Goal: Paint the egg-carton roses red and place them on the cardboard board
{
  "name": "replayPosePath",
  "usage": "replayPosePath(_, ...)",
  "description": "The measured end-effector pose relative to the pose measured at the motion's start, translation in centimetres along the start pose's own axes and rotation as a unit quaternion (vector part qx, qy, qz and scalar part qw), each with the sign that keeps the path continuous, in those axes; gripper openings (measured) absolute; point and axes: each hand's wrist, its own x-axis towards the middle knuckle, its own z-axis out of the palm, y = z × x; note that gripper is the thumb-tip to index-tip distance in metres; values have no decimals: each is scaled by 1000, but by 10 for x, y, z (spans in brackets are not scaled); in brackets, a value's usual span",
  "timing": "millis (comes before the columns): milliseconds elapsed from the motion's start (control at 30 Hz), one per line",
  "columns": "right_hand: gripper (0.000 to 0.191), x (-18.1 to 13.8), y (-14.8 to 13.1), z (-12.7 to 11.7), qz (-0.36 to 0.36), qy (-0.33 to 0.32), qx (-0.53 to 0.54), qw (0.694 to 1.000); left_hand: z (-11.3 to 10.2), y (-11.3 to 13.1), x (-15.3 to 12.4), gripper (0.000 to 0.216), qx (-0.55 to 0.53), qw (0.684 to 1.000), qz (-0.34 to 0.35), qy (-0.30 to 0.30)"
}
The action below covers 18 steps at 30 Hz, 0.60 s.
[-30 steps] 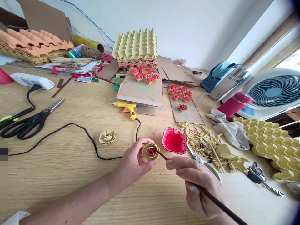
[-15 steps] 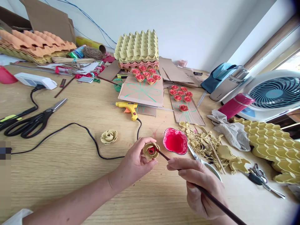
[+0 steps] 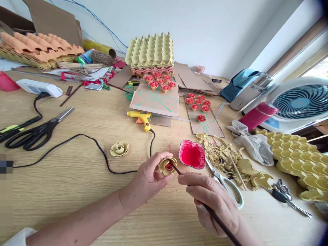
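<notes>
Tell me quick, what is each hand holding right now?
Left hand: closed around a partly painted egg-carton rose.
Right hand: closed on a paintbrush, tip at the rose's red centre.

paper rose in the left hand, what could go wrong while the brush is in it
1. The left hand pinches the paper rose by its outer petals; squeezing could crush them, and red from the brush in the right hand may smear onto that hand.
2. The open paint dish sits just beyond both hands; a knock could spill it on the table.
</notes>
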Motion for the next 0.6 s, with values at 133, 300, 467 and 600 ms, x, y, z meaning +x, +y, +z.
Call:
replayPosePath(133,29,0,2,2,5,2,9,1000,1,-2,0,39,4,1000,26,7)
replayPosePath(300,24,0,-3,-2,22,18,41,999,2,-8,1,37,-17,1000,9,22)
replayPosePath(467,24,3,-9,-9,15,12,19,1000,2,-8,2,42,-67,997,-27,25)
replayPosePath(600,22,2,-8,-9,13,16,10,1000,2,-8,1,43,-64,997,-36,27)
